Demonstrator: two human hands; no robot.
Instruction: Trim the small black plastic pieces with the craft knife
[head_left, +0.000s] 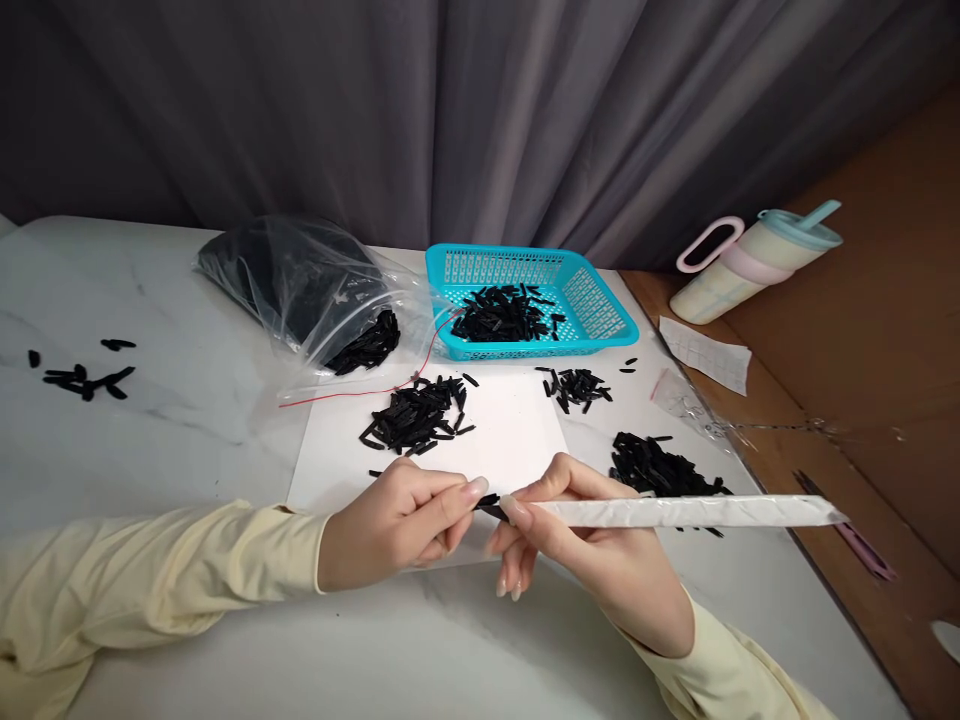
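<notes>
Stray pieces (82,378): a few small black pieces are left far out on the left of the marble table (187,440); well apart from the hands.
Plastic bag (315,290): laid on its side with the mouth toward the work area; black pieces are spilled at the opening, so stock can be drawn without lifting it.
White sheet (510,430): spread flat under the work; a pile of black pieces (416,415) is kept on it, where dark parts show clearly.
Left hand (397,525): closed; a small black piece (489,500) is pinched between thumb and forefinger, its tip pointed at the sleeve's mouth.
Right hand (592,540): closed around the near end of a long white paper sleeve (690,512); held level, so the opening is met squarely.
Blue basket (600,320): set behind the sheet; more black pieces are gathered inside.
Right piles (660,470): two further heaps are kept just beside the right hand.
Tumbler (757,260): laid off the table on the brown surface.
</notes>
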